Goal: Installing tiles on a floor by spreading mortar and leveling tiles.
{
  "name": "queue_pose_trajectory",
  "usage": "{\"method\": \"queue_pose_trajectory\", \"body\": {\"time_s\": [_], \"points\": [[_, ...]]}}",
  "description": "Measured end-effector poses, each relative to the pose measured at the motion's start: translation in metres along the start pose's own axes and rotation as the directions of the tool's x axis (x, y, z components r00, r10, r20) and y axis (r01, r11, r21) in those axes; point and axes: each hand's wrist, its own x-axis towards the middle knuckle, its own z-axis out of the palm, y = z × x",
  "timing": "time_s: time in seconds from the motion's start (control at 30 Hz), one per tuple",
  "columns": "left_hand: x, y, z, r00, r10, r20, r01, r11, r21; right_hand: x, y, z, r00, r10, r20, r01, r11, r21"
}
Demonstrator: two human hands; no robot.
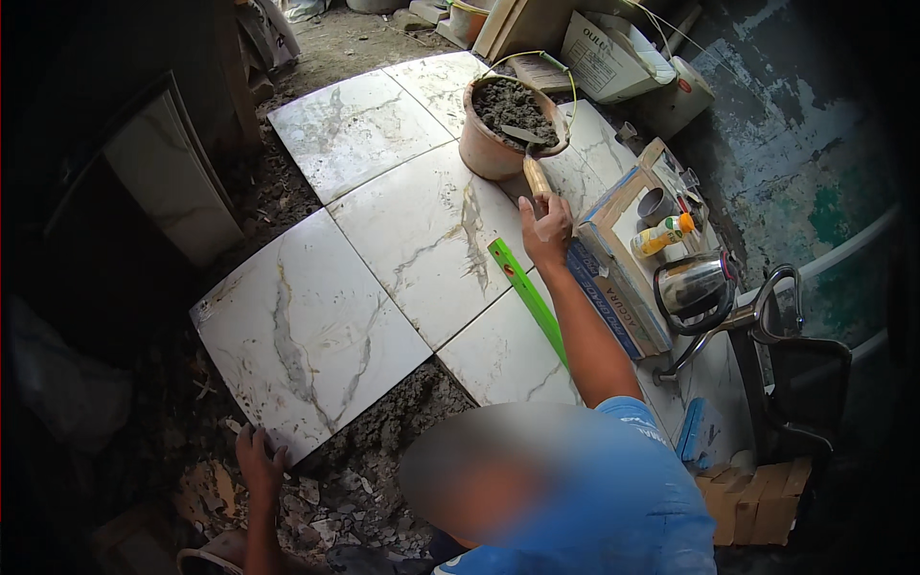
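Neither my left hand nor my right hand shows. Below me a person in a blue shirt [652, 489], head blurred, leans over marble-patterned tiles [374, 240]. Their right hand [546, 230] grips the wooden handle of a trowel [535, 174], whose blade lies in grey mortar at the rim of a plastic bucket [484, 153]. Their left hand [261, 460] is at the near left corner of a tile [287, 335], beside a small pale piece too small to name. A green spirit level [527, 302] lies under their right arm. Dark rough mortar [383, 431] shows beside the tile.
At right, a flat box [613, 297] carries a yellow bottle [661, 235], a cup and a metal kettle [695, 283], beside black-and-chrome furniture [805, 374]. Cardboard [757, 503] lies lower right. Spare tiles [168, 172] lean at left. A carton [609, 57] stands by the painted wall.
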Motion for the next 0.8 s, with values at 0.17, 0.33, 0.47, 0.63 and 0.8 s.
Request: {"method": "queue_pose_trajectory", "body": {"time_s": [0.17,0.33,0.47,0.63,0.8], "points": [[0.018,0.024,0.002,0.991,0.129,0.027,-0.13,0.99,0.049,0.005,-0.006,-0.011,0.995,-0.099,-0.031,0.097,0.994,-0.057],[0.043,0.056,0.002,0.979,0.11,0.172,-0.125,0.989,0.082,-0.004,-0.019,-0.007,0.974,-0.223,0.027,0.222,0.975,0.029],[0.054,0.069,0.0,0.974,0.073,0.212,-0.101,0.987,0.126,-0.003,-0.023,-0.003,0.977,-0.194,0.087,0.184,0.977,0.11],[0.062,0.062,-0.003,0.979,0.046,0.196,-0.066,0.993,0.097,-0.054,-0.021,0.014,0.919,-0.18,0.351,0.108,0.97,0.216],[0.079,0.047,-0.006,0.989,-0.033,0.141,0.021,0.996,0.085,-0.15,-0.032,0.034,0.708,-0.034,0.705,-0.136,0.974,0.183]]}}
